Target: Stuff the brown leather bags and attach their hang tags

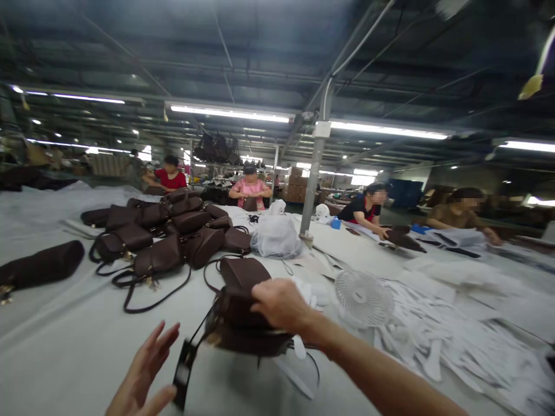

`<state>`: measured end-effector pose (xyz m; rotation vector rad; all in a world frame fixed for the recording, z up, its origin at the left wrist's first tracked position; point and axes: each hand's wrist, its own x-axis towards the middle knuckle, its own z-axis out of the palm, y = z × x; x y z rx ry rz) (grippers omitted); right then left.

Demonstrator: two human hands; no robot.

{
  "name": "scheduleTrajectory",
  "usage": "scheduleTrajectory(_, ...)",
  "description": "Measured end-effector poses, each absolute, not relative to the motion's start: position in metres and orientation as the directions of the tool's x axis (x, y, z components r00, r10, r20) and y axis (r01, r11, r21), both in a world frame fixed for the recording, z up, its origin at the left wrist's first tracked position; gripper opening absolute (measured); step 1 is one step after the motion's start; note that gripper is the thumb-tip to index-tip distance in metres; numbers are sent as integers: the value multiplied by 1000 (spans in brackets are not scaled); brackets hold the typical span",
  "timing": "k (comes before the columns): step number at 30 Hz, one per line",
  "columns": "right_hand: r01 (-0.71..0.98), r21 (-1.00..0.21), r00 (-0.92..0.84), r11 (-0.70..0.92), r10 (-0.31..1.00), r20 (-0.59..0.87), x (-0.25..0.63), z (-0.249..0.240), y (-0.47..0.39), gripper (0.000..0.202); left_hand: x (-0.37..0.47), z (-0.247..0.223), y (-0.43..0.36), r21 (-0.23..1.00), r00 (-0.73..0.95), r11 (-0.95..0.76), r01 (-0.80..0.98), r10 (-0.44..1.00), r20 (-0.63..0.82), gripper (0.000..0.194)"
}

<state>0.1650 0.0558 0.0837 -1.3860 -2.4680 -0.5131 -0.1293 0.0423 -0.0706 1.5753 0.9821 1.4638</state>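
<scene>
A dark brown handbag (pixel 243 277) is in front of me, a little above the white table (pixel 108 358). My right hand (pixel 284 306) is closed on the upper right edge of this bag. From the bag's left side a black tag (pixel 184 370) hangs on a cord. My left hand (pixel 143 378) is close beside the tag with its fingers spread; nothing shows in its grip. Whether the thumb touches the tag, I cannot tell. Motion blurs the lower part of the bag.
Many similar brown bags (pixel 160 254) are heaped at the left, straps trailing. A white fan (pixel 364 297) stands right of my bag, near piled white strips (pixel 433 329). Behind are a clear plastic bag (pixel 277 237) and a grey post (pixel 316 185). Several people work across the table.
</scene>
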Motion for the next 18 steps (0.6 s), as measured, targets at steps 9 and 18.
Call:
scheduleTrajectory(9,876,-94,275,-474,328,904,408,215,29,39,-156,-131,63,924,-143,-181,336,960,240,49)
scheduleTrajectory(18,942,-332,126,-46,966,224,286,32,160,30,-143,-165,56,451,63,-437,779,769,636,20)
